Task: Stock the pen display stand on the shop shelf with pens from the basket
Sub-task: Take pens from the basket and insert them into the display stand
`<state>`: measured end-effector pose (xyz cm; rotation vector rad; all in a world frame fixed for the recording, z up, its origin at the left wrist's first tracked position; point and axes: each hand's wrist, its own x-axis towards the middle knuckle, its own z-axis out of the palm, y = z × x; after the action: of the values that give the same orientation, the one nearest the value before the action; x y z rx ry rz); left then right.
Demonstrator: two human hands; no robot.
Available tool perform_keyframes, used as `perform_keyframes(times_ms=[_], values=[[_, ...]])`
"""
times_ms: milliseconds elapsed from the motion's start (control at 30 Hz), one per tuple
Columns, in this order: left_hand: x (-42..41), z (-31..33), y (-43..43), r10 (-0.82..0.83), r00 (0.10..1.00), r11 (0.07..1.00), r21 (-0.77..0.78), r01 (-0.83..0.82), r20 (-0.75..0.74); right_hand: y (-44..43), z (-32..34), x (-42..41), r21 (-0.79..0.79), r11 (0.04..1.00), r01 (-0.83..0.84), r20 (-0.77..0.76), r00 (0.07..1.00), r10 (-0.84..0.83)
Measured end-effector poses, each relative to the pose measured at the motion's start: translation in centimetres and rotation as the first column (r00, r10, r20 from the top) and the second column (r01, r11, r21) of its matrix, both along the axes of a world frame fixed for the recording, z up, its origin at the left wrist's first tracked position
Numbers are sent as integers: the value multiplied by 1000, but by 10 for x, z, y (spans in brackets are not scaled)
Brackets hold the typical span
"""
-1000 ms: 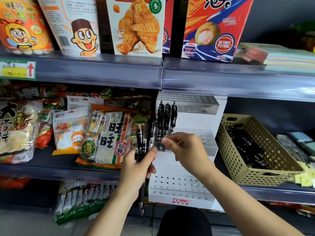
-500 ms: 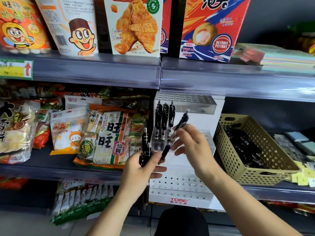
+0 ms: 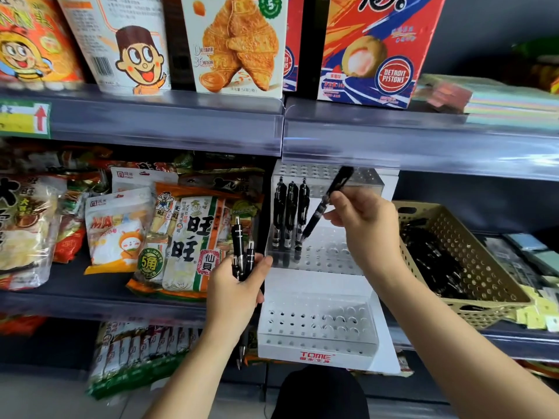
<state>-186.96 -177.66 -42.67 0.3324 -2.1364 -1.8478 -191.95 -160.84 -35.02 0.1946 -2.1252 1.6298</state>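
Pens (image 3: pixel 291 213): three in stand (image 3: pixel 317 349), three left hand (image 3: pixel 234 293), one right hand (image 3: pixel 363 216).

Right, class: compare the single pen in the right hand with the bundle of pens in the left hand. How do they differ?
The single pen leans, its tip at the middle tier of the stand; the bundle stands upright beside the stand. The right hand pinches the single pen in its fingertips; the left hand wraps round the bundle. Both are black click pens, tips down.

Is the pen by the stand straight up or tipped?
Tipped. The right hand holds the pen slanted, tip down at the stand, unlike three upright pens beside it.
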Motion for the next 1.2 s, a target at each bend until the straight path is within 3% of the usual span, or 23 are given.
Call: perform_keyframes(times_ms=[600, 1200], values=[[2, 2, -1, -39, 999, 999, 39, 38, 36, -10, -16, 0, 429, 903, -26, 84, 996, -11], [0, 7, 6, -37, 999, 975, 218, 28, 37, -13, -14, 3, 581, 814, 17, 41, 998, -50]])
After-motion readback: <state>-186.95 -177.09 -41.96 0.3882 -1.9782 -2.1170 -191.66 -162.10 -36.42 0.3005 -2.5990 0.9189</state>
